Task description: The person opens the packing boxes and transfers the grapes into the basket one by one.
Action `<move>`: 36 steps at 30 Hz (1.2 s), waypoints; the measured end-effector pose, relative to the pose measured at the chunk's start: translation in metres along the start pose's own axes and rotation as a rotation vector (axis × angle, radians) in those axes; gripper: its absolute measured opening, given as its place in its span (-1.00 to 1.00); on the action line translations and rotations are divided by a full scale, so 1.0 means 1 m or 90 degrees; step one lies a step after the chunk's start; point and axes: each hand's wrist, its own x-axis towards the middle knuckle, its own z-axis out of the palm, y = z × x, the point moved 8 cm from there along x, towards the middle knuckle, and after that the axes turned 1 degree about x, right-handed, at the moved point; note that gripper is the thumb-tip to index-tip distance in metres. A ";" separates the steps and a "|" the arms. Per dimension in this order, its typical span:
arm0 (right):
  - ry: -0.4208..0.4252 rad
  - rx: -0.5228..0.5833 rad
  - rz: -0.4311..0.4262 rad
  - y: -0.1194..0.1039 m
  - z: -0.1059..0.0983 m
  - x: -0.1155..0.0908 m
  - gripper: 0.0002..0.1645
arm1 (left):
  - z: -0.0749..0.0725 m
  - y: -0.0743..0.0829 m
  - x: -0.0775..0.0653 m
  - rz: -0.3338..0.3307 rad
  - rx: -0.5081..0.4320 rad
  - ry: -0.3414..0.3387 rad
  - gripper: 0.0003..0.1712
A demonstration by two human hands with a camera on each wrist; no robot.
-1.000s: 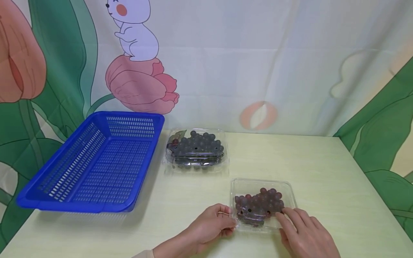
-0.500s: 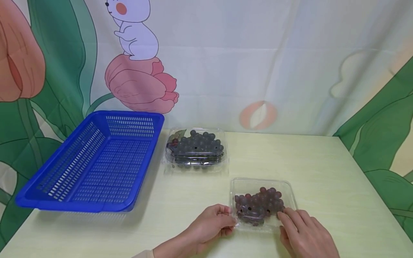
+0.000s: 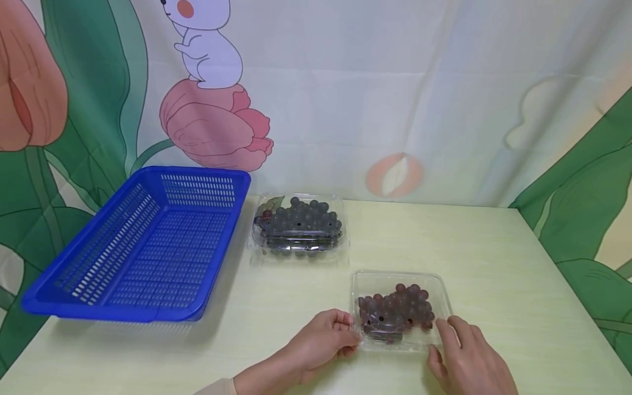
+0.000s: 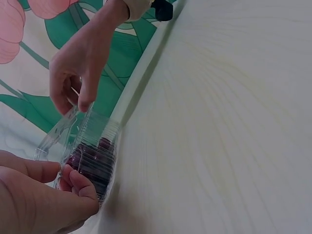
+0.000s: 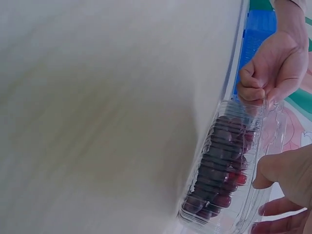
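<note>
A clear plastic clamshell (image 3: 400, 278) with dark red grapes (image 3: 395, 307) in it stands on the table near the front. My left hand (image 3: 321, 340) pinches its left front corner between thumb and curled fingers, as the left wrist view also shows. At the other end is my right hand (image 3: 471, 356), its fingertips at the right side of the rim and its thumb lower, by the front edge. The right wrist view shows thumb and fingers (image 5: 280, 207) of this hand spread apart beside the lid (image 5: 273, 141). Grapes press against the ribbed wall (image 5: 214, 161).
A second clear clamshell (image 3: 298, 225) with blue-black grapes and a leaf stands at the back, near the wall cloth. To its left is a big blue plastic basket (image 3: 217, 274) with slotted walls. A printed cloth (image 3: 336, 99) hangs behind the pale table (image 3: 494, 263).
My right fingers have shifted slightly right and off the grapes' side, and the thumb now shows apart from them. The left hand keeps its hold on the corner. The camera view has tilted slightly.
</note>
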 end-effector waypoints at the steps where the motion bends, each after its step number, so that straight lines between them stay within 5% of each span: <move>1: 0.002 0.000 0.004 0.000 0.000 0.000 -0.32 | 0.000 0.000 0.000 0.000 0.000 0.002 -0.82; 4: 0.003 0.002 -0.001 0.000 0.000 0.000 -0.33 | 0.000 0.001 0.000 -0.002 0.002 0.012 -0.81; 9: -0.026 -0.007 -0.005 0.000 0.001 0.002 -0.62 | -0.001 -0.003 -0.001 -0.028 0.003 0.033 -0.74; 16: -0.023 -0.002 -0.016 -0.001 -0.001 0.004 -0.65 | -0.001 -0.003 -0.004 -0.035 0.016 0.069 -0.61; 21: -0.016 0.003 -0.024 -0.001 -0.002 0.003 -0.65 | 0.007 -0.010 -0.010 -0.043 -0.009 0.063 -0.75; 27: 0.017 0.004 -0.046 -0.004 -0.005 0.004 -0.31 | 0.020 -0.020 -0.015 -0.102 -0.082 0.050 -0.77; 32: -0.035 -0.020 -0.031 -0.006 -0.003 0.005 -0.65 | 0.027 -0.025 -0.017 -0.139 -0.124 0.045 -0.58; 36: -0.095 -0.053 -0.007 -0.007 0.000 0.007 -0.61 | 0.030 -0.028 -0.018 -0.145 -0.121 0.045 -0.63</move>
